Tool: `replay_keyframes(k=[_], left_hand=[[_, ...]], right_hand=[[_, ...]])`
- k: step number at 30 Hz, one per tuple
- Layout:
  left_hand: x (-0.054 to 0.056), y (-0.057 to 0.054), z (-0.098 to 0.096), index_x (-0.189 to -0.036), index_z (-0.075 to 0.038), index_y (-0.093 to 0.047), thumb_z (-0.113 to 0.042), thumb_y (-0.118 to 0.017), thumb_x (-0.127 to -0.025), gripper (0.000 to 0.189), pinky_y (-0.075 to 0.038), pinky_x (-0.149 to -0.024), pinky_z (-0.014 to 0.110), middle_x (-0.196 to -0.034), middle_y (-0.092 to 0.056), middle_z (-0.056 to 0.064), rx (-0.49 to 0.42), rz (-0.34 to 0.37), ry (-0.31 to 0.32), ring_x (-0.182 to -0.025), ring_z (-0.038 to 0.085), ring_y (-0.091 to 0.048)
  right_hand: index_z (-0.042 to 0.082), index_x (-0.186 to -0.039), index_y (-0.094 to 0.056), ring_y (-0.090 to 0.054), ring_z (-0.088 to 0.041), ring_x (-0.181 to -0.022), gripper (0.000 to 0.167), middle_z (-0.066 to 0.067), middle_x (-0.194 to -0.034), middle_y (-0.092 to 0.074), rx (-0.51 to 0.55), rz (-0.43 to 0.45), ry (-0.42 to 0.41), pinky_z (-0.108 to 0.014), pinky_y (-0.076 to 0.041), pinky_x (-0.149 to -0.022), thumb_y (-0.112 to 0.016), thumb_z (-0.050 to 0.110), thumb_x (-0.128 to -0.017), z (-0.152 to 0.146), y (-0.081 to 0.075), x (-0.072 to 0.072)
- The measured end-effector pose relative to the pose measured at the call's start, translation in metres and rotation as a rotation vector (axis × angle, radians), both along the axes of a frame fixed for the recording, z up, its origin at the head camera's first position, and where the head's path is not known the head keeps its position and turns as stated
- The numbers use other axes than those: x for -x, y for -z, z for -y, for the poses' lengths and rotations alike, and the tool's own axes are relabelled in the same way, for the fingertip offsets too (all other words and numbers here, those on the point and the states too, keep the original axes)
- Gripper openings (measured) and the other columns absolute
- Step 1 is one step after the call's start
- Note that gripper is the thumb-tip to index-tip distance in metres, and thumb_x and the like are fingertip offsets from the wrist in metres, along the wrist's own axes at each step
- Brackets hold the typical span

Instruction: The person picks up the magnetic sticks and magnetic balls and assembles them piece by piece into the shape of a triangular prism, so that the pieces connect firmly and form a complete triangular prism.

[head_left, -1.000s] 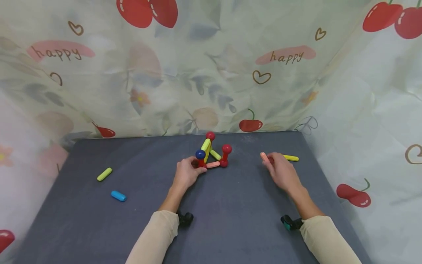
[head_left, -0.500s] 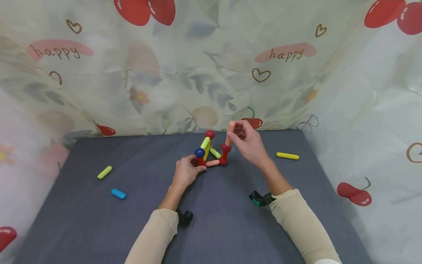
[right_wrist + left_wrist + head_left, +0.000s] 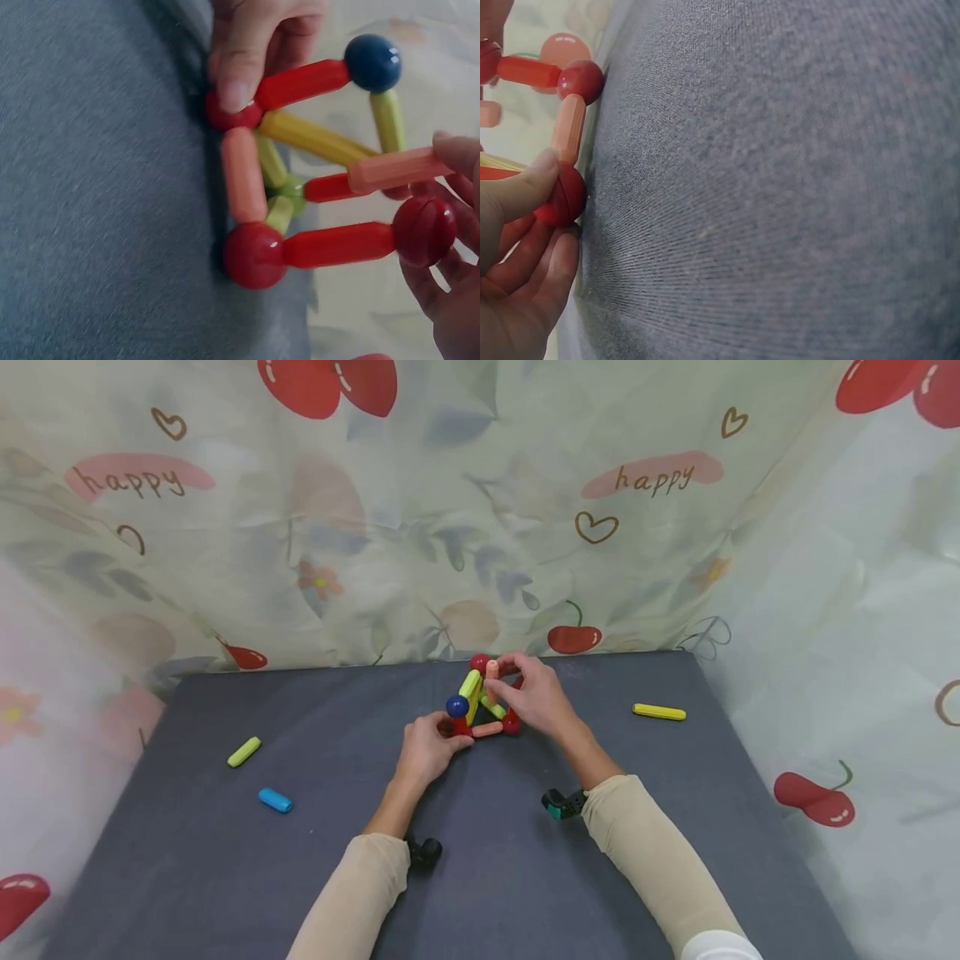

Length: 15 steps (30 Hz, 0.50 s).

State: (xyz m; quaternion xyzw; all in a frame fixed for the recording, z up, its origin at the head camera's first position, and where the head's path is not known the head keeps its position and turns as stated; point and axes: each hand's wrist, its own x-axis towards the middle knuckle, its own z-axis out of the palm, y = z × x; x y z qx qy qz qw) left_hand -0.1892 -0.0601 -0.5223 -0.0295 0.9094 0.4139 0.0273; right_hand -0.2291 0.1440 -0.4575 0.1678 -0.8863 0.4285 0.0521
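A frame of balls and short sticks stands at the back middle of the table. My left hand [image 3: 427, 747] grips a red ball [image 3: 568, 196] at its near left base corner, thumb on top of it. Above that corner a red stick [image 3: 304, 84] carries a blue ball [image 3: 457, 706]. My right hand [image 3: 538, 697] pinches a salmon-pink stick [image 3: 397, 169] by one end, over the frame. The fingers of that hand are right at the upper red ball [image 3: 424, 231] on the right post. A salmon stick [image 3: 487, 729] joins the two front base balls; a green ball [image 3: 293, 196] sits behind.
On the left of the dark table [image 3: 480, 893] lie a yellow-green stick [image 3: 244, 752] and a blue stick [image 3: 275, 800]. A yellow stick [image 3: 659, 712] lies at the right. A patterned cloth [image 3: 420, 527] hangs right behind the table's back edge.
My right hand has come left from beside the yellow stick, bringing the salmon stick up and over the frame. My left hand has stayed on the base ball.
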Motion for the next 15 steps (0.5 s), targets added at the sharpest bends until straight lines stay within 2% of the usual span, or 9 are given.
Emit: replay_keyframes(k=[6,11,15], left_hand=[[0.0015,-0.0005,-0.0007,-0.114,-0.009,-0.075,-0.032,-0.086,-0.083,0.039,-0.059,-0.084,0.041,-0.105,-0.078,0.007,-0.006,0.001,0.009,-0.089,0.022,-0.071],[0.0003,0.0005,-0.0009,-0.115,-0.009,-0.075,-0.032,-0.085,-0.084,0.040,-0.059,-0.085,0.041,-0.106,-0.078,0.007,-0.008,0.010,0.009,-0.090,0.022,-0.071],[-0.0002,0.0001,-0.0016,-0.115,-0.009,-0.075,-0.032,-0.085,-0.084,0.040,-0.059,-0.086,0.041,-0.106,-0.078,0.007,-0.004,0.001,0.008,-0.090,0.021,-0.072]], right_hand=[[0.013,-0.110,-0.071,-0.053,-0.029,-0.105,0.026,-0.008,-0.114,-0.067,-0.175,-0.067,-0.048,-0.042,-0.047,-0.087,-0.076,0.031,-0.093,-0.0016,0.0078,0.0047],[0.015,-0.101,-0.073,-0.051,-0.030,-0.111,0.020,-0.007,-0.119,-0.062,-0.304,-0.088,-0.070,-0.044,-0.049,-0.093,-0.078,0.031,-0.091,-0.0008,0.0085,0.0022],[0.017,-0.095,-0.074,-0.050,-0.032,-0.118,0.016,-0.008,-0.124,-0.061,-0.359,-0.106,-0.085,-0.046,-0.049,-0.100,-0.079,0.031,-0.090,0.0002,0.0073,-0.0011]])
